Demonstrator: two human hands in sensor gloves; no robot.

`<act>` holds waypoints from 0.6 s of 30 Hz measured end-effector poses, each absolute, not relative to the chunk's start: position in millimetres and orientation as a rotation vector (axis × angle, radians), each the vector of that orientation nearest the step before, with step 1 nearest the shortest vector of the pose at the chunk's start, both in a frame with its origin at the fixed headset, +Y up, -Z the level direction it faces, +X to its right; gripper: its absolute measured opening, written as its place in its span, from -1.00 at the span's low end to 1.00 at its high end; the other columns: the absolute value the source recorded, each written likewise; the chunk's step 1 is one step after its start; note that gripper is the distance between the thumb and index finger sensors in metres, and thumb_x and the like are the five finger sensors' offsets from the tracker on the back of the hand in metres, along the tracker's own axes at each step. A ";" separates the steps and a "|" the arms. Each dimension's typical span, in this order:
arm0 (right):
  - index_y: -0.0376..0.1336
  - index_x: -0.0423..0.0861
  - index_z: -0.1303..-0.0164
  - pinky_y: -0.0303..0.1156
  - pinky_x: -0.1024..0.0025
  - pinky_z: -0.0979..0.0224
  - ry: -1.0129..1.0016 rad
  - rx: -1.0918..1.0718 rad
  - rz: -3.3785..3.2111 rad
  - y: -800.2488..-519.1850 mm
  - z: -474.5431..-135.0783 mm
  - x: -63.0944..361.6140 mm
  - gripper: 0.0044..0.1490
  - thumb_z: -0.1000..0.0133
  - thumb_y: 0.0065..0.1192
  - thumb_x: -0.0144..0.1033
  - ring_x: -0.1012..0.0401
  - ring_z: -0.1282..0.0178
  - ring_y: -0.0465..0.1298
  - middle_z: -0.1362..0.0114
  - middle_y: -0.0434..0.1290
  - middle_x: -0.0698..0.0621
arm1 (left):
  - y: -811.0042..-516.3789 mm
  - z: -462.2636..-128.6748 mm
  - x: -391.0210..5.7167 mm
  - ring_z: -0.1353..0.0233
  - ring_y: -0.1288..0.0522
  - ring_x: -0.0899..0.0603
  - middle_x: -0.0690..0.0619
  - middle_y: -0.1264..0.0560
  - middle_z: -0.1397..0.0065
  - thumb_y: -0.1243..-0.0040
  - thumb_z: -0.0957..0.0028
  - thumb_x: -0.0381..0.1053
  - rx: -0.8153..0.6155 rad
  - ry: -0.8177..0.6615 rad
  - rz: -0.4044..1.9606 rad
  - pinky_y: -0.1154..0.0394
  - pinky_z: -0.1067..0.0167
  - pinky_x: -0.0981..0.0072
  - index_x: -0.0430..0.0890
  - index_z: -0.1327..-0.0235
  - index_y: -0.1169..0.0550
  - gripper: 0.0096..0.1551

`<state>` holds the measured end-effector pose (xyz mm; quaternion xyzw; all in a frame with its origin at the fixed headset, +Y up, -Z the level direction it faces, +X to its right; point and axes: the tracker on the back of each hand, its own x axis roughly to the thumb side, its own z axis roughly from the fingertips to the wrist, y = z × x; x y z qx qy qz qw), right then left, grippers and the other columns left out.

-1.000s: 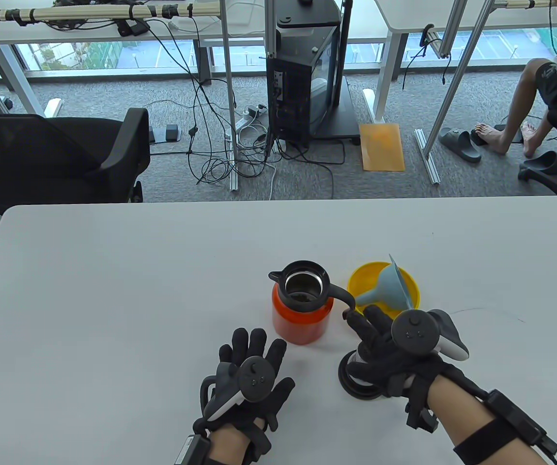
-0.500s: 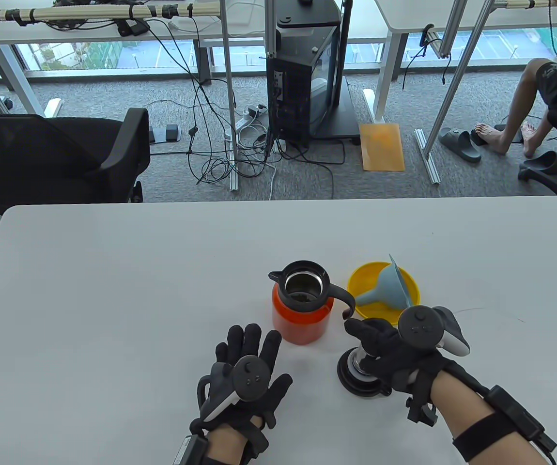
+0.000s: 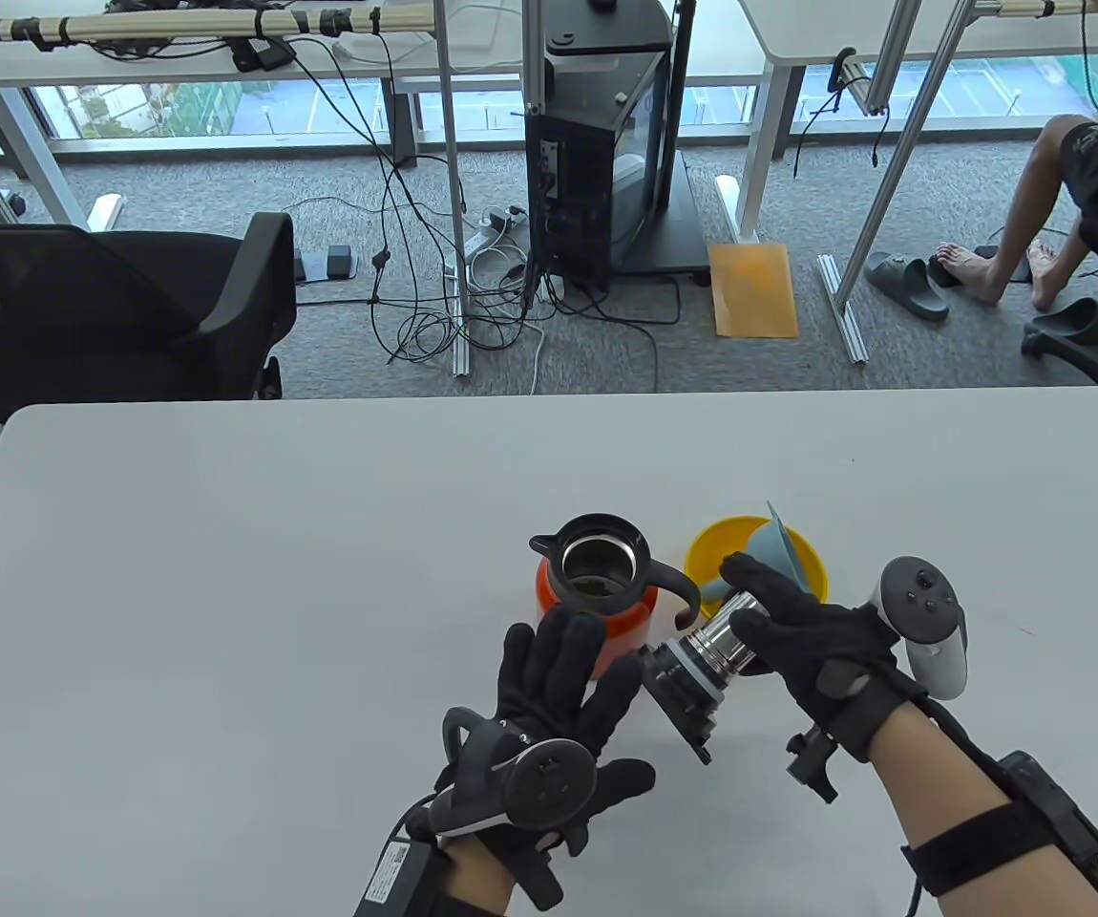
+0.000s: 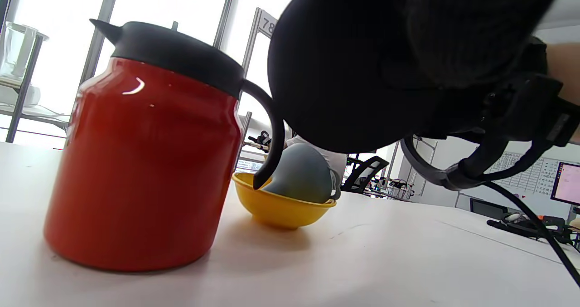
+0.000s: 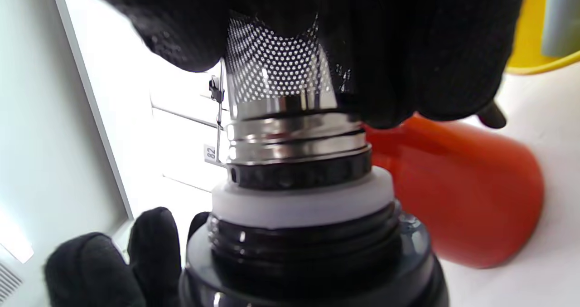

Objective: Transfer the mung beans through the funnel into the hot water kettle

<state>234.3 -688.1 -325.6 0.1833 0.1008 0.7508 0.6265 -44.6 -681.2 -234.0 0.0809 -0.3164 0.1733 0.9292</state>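
The red kettle (image 3: 597, 611) stands open in the middle of the table, with beans inside. It also shows in the left wrist view (image 4: 140, 171) and the right wrist view (image 5: 462, 193). My right hand (image 3: 797, 630) grips the kettle's lid (image 3: 692, 683) by its steel strainer end (image 5: 276, 71) and holds it tilted in the air, right of the kettle. My left hand (image 3: 559, 688) is open, fingers spread, just below the kettle and beside the lid's black cap. The blue funnel (image 3: 778, 564) lies in the yellow bowl (image 3: 711, 544) behind my right hand.
The white table (image 3: 224, 573) stretches bare to the left and far side. Beyond its far edge are a black office chair (image 3: 110, 306), cables and a computer tower (image 3: 597, 162) on the floor.
My right hand has lifted the lid off the table and tilted it toward the kettle. My left hand has moved up and right, close to the kettle and lid.
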 end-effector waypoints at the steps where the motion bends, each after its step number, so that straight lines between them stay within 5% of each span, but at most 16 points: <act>1: -0.02 -0.43 -0.59 0.61 -0.15 -0.08 0.239 0.401 1.669 -689.9 -323.6 231.0 -0.01 -0.15 0.21 -0.10 -0.31 -0.13 0.56 -0.41 0.13 -0.54 | -678.1 -234.0 -39.9 -0.65 0.37 -0.39 0.01 0.59 -0.53 -0.38 0.26 0.49 0.161 -0.659 0.374 0.16 -0.49 -0.55 0.33 -0.22 0.57 0.54; 5: -0.06 -0.49 -0.58 0.61 -0.16 -0.09 0.314 0.356 1.499 -697.0 -314.0 214.6 -0.01 -0.18 0.13 -0.12 -0.32 -0.14 0.56 -0.39 0.10 -0.58 | -675.1 -237.2 -31.8 -0.67 0.29 -0.42 0.03 0.61 -0.53 -0.34 0.34 0.61 0.103 -0.673 0.445 -0.14 -0.47 -0.63 0.36 -0.17 0.61 0.58; 10: -0.04 -0.58 -0.52 0.69 -0.09 0.04 0.259 0.335 1.671 -701.1 -301.4 202.6 -0.01 -0.18 -0.02 -0.07 -0.22 -0.05 0.66 -0.34 0.20 -0.60 | -670.1 -248.4 -39.4 -0.67 0.22 -0.38 0.04 0.57 -0.55 -0.19 0.25 0.64 0.055 -0.576 0.573 -0.37 -0.48 -0.33 0.40 -0.18 0.61 0.45; 13: -0.05 -0.61 -0.51 0.64 -0.17 0.03 0.231 0.363 1.711 -702.0 -296.3 197.1 0.02 -0.18 -0.03 -0.06 -0.30 -0.06 0.63 -0.36 0.23 -0.59 | -667.4 -249.1 -46.8 -0.65 0.12 -0.35 0.05 0.42 -0.62 -0.06 0.18 0.63 0.080 -0.609 0.608 -0.41 -0.45 -0.16 0.43 -0.27 0.52 0.27; 18: 0.00 -0.52 -0.56 0.46 -0.34 -0.10 0.090 0.613 2.083 -685.7 -287.2 194.2 -0.02 -0.19 0.05 -0.06 -0.44 -0.23 0.43 -0.44 0.12 -0.57 | -664.3 -249.4 -54.9 -0.61 0.11 -0.35 0.05 0.36 -0.63 0.10 0.17 0.63 0.019 -0.614 0.631 -0.42 -0.37 -0.14 0.54 -0.32 0.43 0.08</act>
